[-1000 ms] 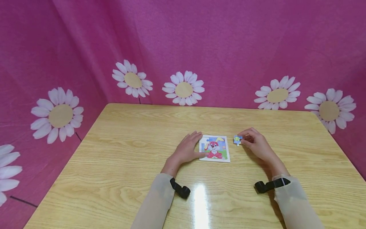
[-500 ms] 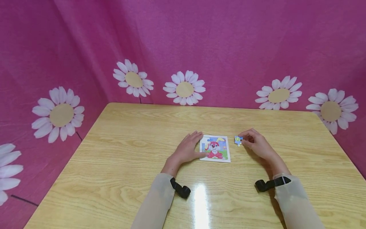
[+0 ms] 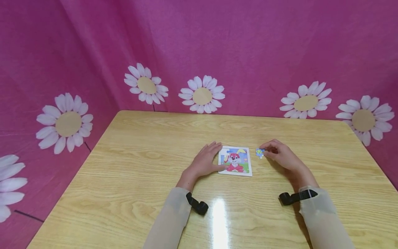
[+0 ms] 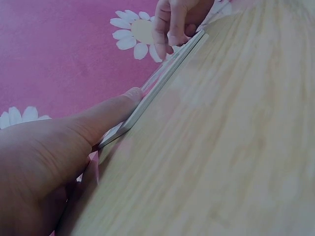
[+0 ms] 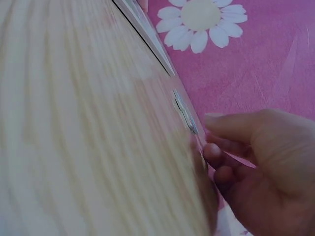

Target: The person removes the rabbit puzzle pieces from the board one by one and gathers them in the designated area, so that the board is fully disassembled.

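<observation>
A square jigsaw puzzle (image 3: 249,162) with a white border and a red rabbit picture lies flat on the wooden table. At its upper left is a white gap. My left hand (image 3: 203,162) rests along the puzzle's left side, fingers stretched to the top corner and thumb on its lower left; in the left wrist view the thumb (image 4: 118,108) lies over the edge. To the right, a small blue puzzle piece (image 3: 258,152) with a yellow-green flower is pinched at its right edge by my right hand (image 3: 283,155). It lies flat at table level in the right wrist view.
The wooden table (image 3: 140,155) reaches back to a pink curtain (image 3: 248,52) printed with white daisies. Black straps circle both wrists over the sleeves. A bright light reflection shows on the table between the forearms.
The puzzle piece has turned slightly under my right fingers, its tab swinging from the bottom toward the lower right. My left hand and the puzzle stay in place; the view shifts slightly.
</observation>
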The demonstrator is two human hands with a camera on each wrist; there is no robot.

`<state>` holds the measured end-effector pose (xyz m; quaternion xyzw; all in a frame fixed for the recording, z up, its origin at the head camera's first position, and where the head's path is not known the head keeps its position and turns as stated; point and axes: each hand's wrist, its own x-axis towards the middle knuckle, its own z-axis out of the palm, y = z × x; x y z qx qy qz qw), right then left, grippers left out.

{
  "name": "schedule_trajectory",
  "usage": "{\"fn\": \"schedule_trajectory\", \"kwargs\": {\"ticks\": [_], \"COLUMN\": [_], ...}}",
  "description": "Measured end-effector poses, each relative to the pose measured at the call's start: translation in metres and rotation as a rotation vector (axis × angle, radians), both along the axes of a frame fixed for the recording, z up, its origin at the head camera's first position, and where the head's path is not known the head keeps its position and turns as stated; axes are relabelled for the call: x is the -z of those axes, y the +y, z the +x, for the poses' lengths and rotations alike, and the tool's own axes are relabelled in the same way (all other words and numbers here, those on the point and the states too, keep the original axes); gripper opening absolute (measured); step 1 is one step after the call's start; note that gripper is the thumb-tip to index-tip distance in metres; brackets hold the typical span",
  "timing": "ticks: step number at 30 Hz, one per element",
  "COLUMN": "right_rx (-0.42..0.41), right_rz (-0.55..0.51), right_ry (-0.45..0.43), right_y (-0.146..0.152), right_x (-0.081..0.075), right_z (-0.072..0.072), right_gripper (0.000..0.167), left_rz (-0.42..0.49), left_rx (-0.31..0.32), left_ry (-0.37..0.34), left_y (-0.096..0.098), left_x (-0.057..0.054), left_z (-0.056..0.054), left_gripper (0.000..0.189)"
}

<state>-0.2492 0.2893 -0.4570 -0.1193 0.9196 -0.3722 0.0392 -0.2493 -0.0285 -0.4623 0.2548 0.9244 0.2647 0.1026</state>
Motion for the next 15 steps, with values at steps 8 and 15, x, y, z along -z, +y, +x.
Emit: {"fn": "schedule_trajectory", "kwargs": {"ticks": [8,15], "right_rx": [-0.003,-0.081], "right_rz": [-0.002,-0.013], "right_ry": [0.175,0.139], "right_y": [-0.021,-0.053], "right_x": [-0.004,-0.008], "right_z": [0.002,0.0], "right_gripper": [0.023,0.023], "left_rz": [0.004,-0.004], "left_rx": [0.0,0.001], "left_ry": [0.0,0.002], "left_y": [-0.001,0.0], "left_x": [0.0,0.0], "left_z": [0.0,0.0], "left_gripper": [0.087,0.086]}}
